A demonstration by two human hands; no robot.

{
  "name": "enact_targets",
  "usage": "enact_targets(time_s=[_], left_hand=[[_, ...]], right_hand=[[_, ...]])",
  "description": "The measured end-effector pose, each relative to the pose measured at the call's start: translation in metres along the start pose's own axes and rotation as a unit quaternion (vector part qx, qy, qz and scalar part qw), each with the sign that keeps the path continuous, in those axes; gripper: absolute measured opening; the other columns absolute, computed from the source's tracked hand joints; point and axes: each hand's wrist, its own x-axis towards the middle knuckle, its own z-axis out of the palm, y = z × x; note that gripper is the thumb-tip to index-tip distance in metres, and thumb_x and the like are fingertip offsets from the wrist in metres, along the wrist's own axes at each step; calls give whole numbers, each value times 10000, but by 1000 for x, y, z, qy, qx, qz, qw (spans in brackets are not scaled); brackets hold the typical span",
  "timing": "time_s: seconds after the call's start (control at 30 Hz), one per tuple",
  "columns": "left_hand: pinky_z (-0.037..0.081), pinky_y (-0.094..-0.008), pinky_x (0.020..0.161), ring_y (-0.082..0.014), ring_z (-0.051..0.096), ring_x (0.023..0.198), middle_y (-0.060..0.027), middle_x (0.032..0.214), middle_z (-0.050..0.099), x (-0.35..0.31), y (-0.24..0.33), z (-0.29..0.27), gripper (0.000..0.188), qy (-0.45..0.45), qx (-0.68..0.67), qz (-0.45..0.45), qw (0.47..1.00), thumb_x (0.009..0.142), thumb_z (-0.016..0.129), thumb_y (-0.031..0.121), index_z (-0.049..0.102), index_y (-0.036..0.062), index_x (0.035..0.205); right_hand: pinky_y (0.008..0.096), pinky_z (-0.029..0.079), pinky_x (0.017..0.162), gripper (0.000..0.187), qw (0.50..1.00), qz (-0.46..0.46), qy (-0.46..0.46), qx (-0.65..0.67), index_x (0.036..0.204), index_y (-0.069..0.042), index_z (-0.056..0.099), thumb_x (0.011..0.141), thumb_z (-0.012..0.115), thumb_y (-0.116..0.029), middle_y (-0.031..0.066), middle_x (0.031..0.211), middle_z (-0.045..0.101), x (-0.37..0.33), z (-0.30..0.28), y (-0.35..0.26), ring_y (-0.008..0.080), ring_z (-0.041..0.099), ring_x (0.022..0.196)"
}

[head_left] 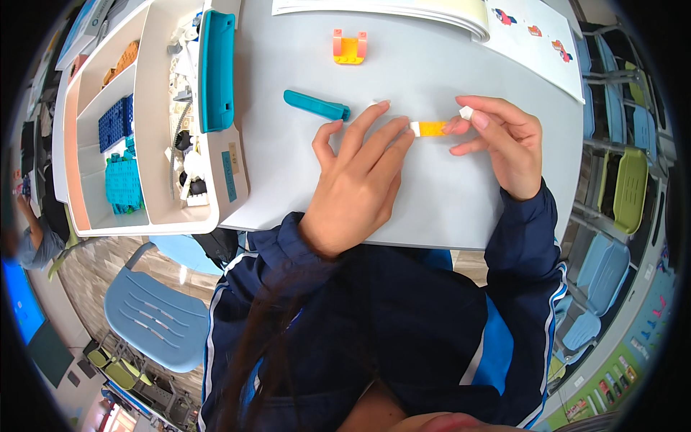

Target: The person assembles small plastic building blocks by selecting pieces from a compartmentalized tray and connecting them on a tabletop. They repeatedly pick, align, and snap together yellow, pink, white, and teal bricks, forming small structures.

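On the grey table my left hand (360, 158) lies palm down with its fingers spread. Its fingertips rest by the white end of a flat yellow building plate (432, 129); whether they press on it I cannot tell. A small white brick (466, 113) is pinched between the thumb and index finger of my right hand (507, 137), whose other fingers reach the plate's right end. A teal brick separator (317, 105) lies just beyond my left hand. Farther off stands a small coral and yellow brick assembly (349, 49).
To the left is a white sorting tray (155, 225) with blue, teal, orange, white and black bricks in its compartments. A teal bin (218, 72) sits along its right side. An open booklet (533, 43) lies at the far right. Blue chairs (155, 313) stand around the table.
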Motion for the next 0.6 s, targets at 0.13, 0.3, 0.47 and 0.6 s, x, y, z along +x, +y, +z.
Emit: enact_targets(time_s=[0.13, 0.3, 0.47, 0.6], left_hand=[[234, -543, 1055, -281, 449, 1365, -63, 1323, 584, -1, -1, 2, 435, 1, 6, 5, 1000, 783, 660, -31, 642, 39, 1212], [227, -550, 1059, -270, 443, 1372, -63, 1355, 569, 0, 0, 0, 470, -11, 2, 15, 1000, 772, 659, -33, 637, 43, 1236], [206, -530, 1067, -264, 432, 1392, -60, 1419, 547, -1, 1, -1, 540, -44, 2, 11, 999, 781, 651, -45, 609, 74, 1307], [212, -529, 1064, -270, 427, 1393, -65, 1418, 545, -3, 1, 1, 550, -44, 14, 11, 999, 779, 662, -39, 605, 79, 1313]], right_hand=[[322, 619, 744, 194, 1000, 0, -2, -9, 1131, 42, 663, 970, 604, -48, 158, 1022, 712, -1, 3, 2, 268, 728, 945], [323, 581, 810, 153, 993, -101, 32, -59, 1082, 34, 665, 949, 638, -37, 141, 1019, 697, 0, -5, 17, 209, 700, 884], [323, 574, 817, 287, 993, -23, 7, 117, 1253, 31, 595, 983, 587, -68, 122, 1091, 647, -1, -2, 6, 173, 619, 955], [320, 601, 839, 360, 976, 4, -51, 210, 1359, 23, 520, 1013, 533, -79, 111, 1141, 586, -3, -12, 16, 174, 563, 1014]])
